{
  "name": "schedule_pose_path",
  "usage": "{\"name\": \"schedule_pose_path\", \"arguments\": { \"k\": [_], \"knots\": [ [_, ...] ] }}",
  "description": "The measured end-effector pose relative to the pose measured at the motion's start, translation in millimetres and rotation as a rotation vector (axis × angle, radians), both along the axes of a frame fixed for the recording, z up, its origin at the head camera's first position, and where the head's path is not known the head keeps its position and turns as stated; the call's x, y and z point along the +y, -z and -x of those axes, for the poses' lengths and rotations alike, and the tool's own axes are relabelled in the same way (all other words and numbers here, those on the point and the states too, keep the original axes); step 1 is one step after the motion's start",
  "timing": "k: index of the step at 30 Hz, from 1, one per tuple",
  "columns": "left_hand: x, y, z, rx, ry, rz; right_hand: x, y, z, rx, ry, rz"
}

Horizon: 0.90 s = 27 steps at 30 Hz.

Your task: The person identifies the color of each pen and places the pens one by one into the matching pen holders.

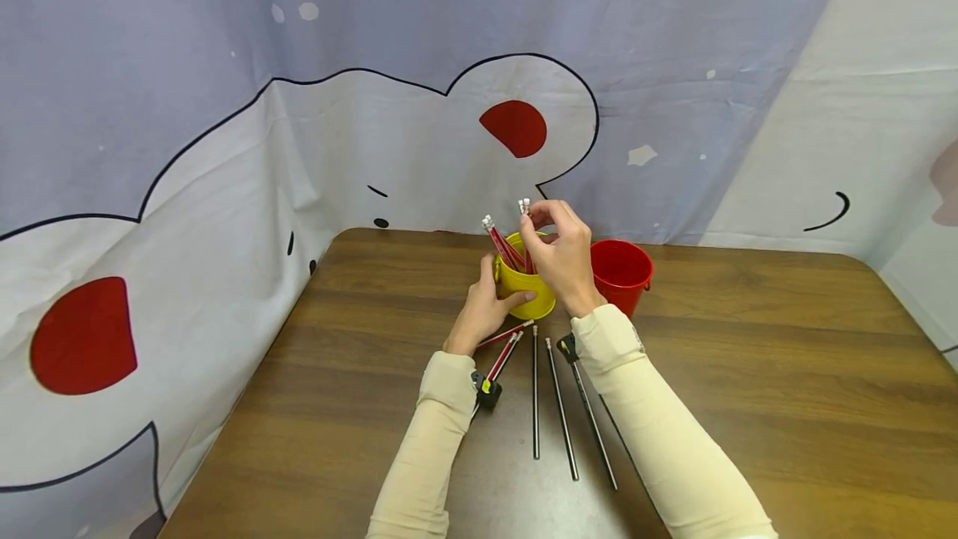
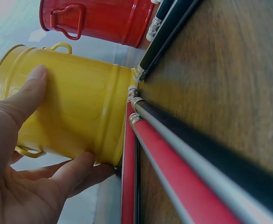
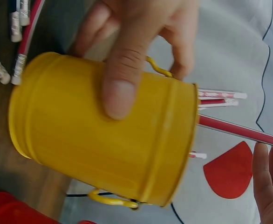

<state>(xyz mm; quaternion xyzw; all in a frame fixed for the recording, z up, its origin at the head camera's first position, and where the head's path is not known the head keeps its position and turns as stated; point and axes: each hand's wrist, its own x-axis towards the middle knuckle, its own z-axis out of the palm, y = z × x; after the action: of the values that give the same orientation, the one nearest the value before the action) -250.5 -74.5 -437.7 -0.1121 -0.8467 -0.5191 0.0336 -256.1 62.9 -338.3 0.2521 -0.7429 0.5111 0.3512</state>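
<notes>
My left hand (image 1: pixel 479 312) grips the yellow bucket (image 2: pixel 76 102), its thumb across the near wall and its fingers around the far side. Inside the bucket stand several red pencils (image 1: pixel 503 245) with white eraser ends up, leaning left. Above the rim, my right hand (image 1: pixel 563 252) pinches a red pencil (image 3: pixel 236 128) near its eraser end. That pencil's lower part is hidden inside the bucket. Beside the right hand's fingertips, white eraser ends show in the head view.
A red bucket (image 1: pixel 623 266) stands right of the yellow one, partly behind the right wrist. Several black pencils (image 1: pixel 535 398) lie fanned out on the wooden table (image 1: pixel 359 331), with red pencils (image 2: pixel 174 163) near the left wrist. A patterned curtain (image 1: pixel 419 140) hangs behind.
</notes>
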Motion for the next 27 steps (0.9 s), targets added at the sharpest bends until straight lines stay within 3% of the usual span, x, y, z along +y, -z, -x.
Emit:
{"name": "schedule_pose_path", "arguments": {
  "k": [16, 27],
  "knots": [
    [0.2, 1.1, -2.6, 0.016, -0.021, 0.062, 1.1, 38.3, -8.3, -0.089, 0.006, -0.017],
    [0.2, -1.1, -2.1, 0.030, -0.024, 0.059, 2.9, 44.1, -11.5, -0.116, 0.011, -0.002]
  ]
}}
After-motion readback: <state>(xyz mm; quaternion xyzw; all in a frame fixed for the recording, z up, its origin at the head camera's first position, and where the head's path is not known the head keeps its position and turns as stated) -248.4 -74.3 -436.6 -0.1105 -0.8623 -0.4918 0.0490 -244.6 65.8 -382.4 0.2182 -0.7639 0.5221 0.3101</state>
